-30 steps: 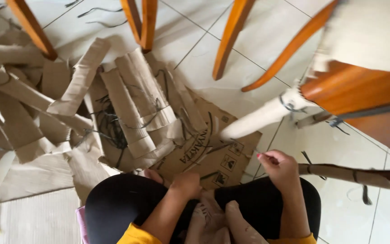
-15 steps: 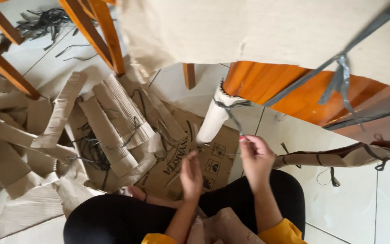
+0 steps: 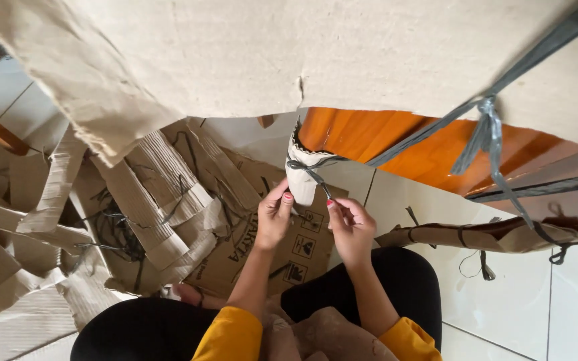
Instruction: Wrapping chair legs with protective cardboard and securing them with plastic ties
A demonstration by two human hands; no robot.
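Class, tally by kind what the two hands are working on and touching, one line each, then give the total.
Bare hands: 2 (left, right)
White rolled cardboard tube: 1
Grey plastic strap tied round it: 1
Total: 4

Flattened brown printed carton [image 3: 262,247] on floor

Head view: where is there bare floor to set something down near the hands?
Bare white tile floor lies right of the right hand, between the black-clad knee and the tied brown cardboard roll. A smaller patch shows at far left. Left of the left hand, torn corrugated cardboard strips crowd the floor.
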